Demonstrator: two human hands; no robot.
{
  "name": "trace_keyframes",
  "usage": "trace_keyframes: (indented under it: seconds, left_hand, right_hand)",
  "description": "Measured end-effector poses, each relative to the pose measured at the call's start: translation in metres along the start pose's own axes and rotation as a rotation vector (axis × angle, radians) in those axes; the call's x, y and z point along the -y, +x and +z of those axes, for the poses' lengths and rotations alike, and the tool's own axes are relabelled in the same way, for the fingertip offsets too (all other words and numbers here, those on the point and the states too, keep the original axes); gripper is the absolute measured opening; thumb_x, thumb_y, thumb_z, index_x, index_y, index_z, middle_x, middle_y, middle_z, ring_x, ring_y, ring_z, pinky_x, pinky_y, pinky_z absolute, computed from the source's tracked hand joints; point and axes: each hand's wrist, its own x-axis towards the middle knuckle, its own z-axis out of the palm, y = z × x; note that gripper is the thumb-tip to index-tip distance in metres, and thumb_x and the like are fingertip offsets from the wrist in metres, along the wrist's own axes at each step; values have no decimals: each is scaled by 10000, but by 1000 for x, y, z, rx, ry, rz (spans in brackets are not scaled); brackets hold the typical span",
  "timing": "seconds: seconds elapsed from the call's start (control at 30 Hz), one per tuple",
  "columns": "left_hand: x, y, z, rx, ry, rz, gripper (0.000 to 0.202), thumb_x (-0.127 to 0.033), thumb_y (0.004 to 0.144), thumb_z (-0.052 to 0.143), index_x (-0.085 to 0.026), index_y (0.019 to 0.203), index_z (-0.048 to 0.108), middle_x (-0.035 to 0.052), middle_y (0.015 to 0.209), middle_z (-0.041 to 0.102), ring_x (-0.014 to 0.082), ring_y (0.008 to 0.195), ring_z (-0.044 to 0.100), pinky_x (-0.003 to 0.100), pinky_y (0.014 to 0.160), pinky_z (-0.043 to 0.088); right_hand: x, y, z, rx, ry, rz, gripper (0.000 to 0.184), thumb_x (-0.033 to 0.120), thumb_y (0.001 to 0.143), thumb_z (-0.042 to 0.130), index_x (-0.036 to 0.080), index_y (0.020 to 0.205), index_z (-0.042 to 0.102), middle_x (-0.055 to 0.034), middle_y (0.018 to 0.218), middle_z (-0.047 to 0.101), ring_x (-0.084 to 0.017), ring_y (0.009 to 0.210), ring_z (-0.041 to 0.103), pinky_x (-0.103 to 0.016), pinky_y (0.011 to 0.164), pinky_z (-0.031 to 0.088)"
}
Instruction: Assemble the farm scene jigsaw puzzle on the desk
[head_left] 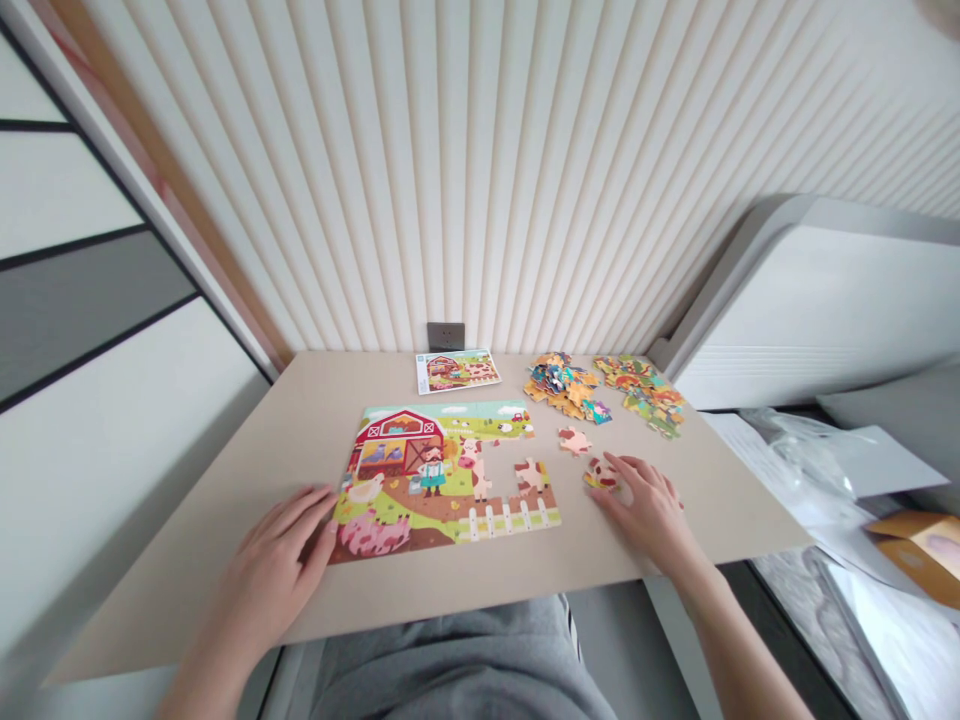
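Farmyard jigsaw puzzle [442, 480] touches the open left hand [277, 555]; open right hand [645, 510] rests on a loose piece [602, 474].

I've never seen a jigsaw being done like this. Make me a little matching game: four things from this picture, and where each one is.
Things:
1. Left hand
2. Right hand
3. Small farm picture card
4. Heap of loose jigsaw pieces

Places:
A. On a loose red-and-yellow piece
B. At the far edge of the tan board, below the wall socket
C. Against the lower left edge of the part-built farm puzzle
D. At the far side of the board, just right of the card

Pairs: 1-C, 2-A, 3-B, 4-D
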Motion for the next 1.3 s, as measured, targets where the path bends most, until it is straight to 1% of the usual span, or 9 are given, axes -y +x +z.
trace_keyframes:
  seconds: [0.23,0.33,0.43,0.53,0.63,0.8,0.93,1.07,1.3]
  left_hand:
    - [1,1,0,-14,-11,3,438,-444,996,499,-265,1383,600,85,1433,624,306,1331,577,472,1157,449]
    - [2,1,1,-9,1,1,441,-445,1002,493,-250,1383,600,91,1442,618,308,1333,575,478,1151,454]
    - [2,1,2,-2,14,-8,447,-445,1007,485,-243,1390,597,94,1449,614,308,1341,570,483,1146,461]
    - [-1,2,0,-6,11,-10,447,-443,1005,491,-248,1390,607,93,1442,622,302,1336,581,468,1146,468]
    - [-4,3,-2,-15,1,-8,437,-430,1005,499,-253,1387,618,96,1431,631,296,1322,594,463,1146,472]
    - [-7,3,-4,-13,-7,-19,431,-413,1014,498,-255,1399,609,93,1446,619,297,1342,575,485,1155,463]
    - [-10,3,-4,1,-11,-31,424,-411,1020,495,-245,1394,608,88,1461,607,295,1364,556,488,1167,450]
    - [-13,3,-6,-4,-21,-46,421,-414,1019,495,-253,1386,620,86,1445,621,293,1355,566,478,1161,459]
    - [-16,3,-9,18,-24,-56,426,-410,1021,496,-244,1397,609,87,1463,606,300,1371,545,496,1176,437]
  right_hand:
    - [-60,-39,-16,45,-121,294,671,691,916,526,294,1455,556,-120,1398,635,-385,1276,582,-572,1011,458]
    - [-70,-45,-18,69,-74,299,649,686,917,516,281,1420,582,-118,1400,640,-378,1287,585,-562,1037,452]
    - [-66,-41,-22,46,-30,303,676,674,900,530,257,1430,574,-128,1346,662,-379,1246,617,-547,1018,476]
    - [-47,-32,-27,-41,57,259,705,630,912,544,248,1503,502,-132,1318,657,-353,1200,648,-501,1004,506]
    - [-9,-21,-28,-80,186,80,693,551,950,573,273,1566,420,-124,1388,615,-321,1273,610,-466,1067,494]
    - [76,7,-13,149,384,-327,694,363,966,625,307,1606,363,-99,1565,488,-312,1449,465,-486,1186,428]
    - [121,36,3,266,469,-482,722,236,934,640,299,1604,377,-99,1544,523,-290,1424,494,-486,1194,426]
    - [132,52,13,314,511,-523,760,189,905,652,302,1604,379,-103,1549,525,-292,1429,491,-497,1188,425]
    - [127,48,14,356,522,-499,752,204,917,662,332,1601,378,-78,1554,525,-289,1424,490,-505,1189,411]
